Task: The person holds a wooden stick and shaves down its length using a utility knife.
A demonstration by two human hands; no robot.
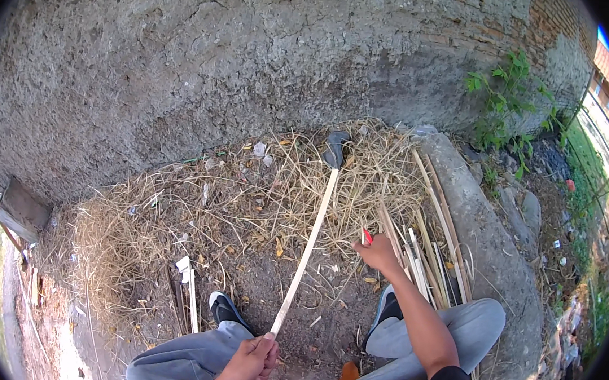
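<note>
The left hand is curled into a closed grip, low and left of centre. I see the bare right forearm slanting up from the lower right, the right hand pinched closed right of centre.

A wooden strip spans the frame's centre; loose strips lie right of it, a wall across the top.
</note>
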